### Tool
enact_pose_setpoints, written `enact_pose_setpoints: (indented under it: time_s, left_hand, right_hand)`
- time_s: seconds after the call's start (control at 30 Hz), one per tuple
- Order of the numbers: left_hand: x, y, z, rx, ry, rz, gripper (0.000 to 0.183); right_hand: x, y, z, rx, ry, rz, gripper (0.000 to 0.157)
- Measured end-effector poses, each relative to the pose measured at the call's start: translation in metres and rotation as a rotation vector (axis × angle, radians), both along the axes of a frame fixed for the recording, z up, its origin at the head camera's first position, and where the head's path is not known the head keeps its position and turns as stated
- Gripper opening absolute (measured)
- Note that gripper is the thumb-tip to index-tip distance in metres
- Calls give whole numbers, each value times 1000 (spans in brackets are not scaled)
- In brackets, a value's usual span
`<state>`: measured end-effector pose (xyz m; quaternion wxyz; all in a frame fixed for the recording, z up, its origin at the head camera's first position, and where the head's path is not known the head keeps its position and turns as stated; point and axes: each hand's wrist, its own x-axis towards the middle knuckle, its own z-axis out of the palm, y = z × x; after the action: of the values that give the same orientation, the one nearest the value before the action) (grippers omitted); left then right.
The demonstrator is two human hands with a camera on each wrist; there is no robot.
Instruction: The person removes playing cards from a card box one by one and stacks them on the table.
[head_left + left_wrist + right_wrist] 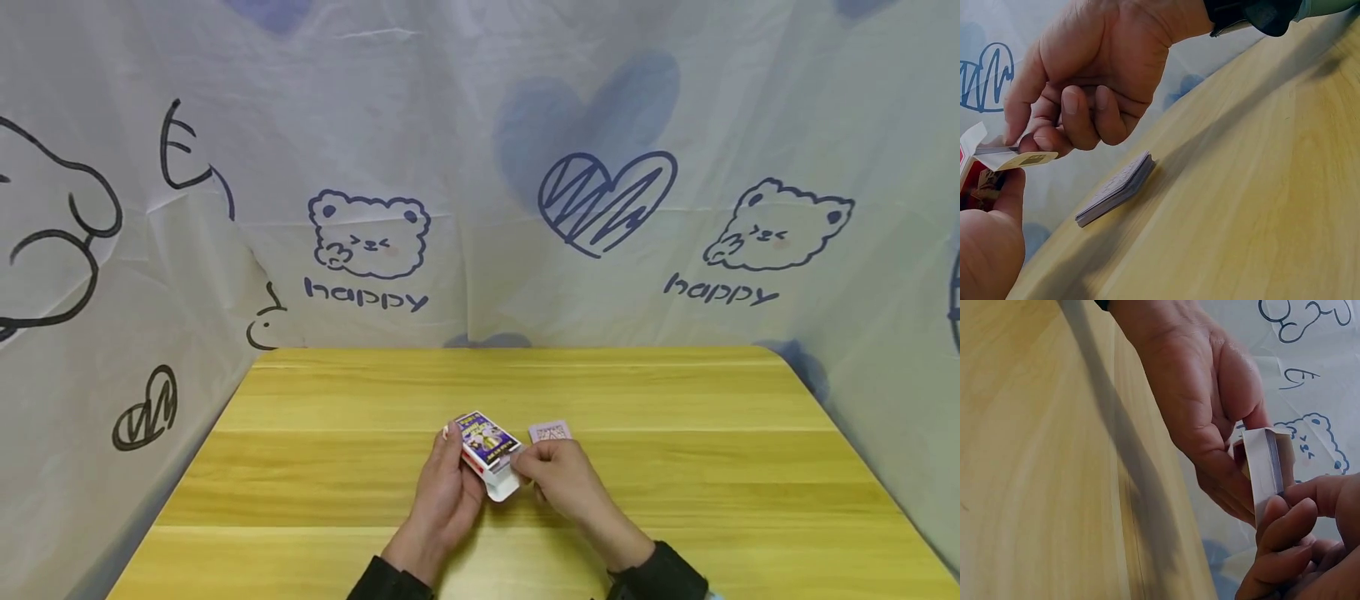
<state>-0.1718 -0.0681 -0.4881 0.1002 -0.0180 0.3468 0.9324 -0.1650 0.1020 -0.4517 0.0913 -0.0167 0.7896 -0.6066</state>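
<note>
My left hand (448,492) grips a purple-fronted playing-card box (486,438), tilted above the table with its flap end towards me. At that open end, the thumb and forefinger of my right hand (567,482) pinch at the edge of the playing cards (1274,461) inside; the fingertips partly hide the cards. A white flap (1025,160) sticks out from the box in the left wrist view. Behind my right hand a stack of cards (550,430) lies back-up on the table, its thickness visible from the left wrist.
The wooden table (315,467) has rounded far corners. White cloth (480,275) with drawn bears and hearts hangs behind it and along both sides.
</note>
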Motion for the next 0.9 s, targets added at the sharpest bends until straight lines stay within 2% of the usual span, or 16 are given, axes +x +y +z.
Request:
enact_pose_setpoints:
  time_s: [0.17,0.3,0.5,0.7,0.9]
  left_hand:
    - [2,1,-1,5,9,-9,49]
    - [2,1,0,18,11,-17,48]
    - [1,1,3,18,21,-19,49]
    - [0,-1,3,15,27,2,50]
    - [0,-3,3,19,23,15,50]
  right_hand:
    - [1,-2,-2,-14,-17,-47,28]
    - [1,-3,-3,-30,-25,-85,25]
    - [0,-4,-2,-131,-98,-119,21]
    - [2,-4,3,-196,-133,-62,10]
    - [1,0,7,-156,-145,6,20]
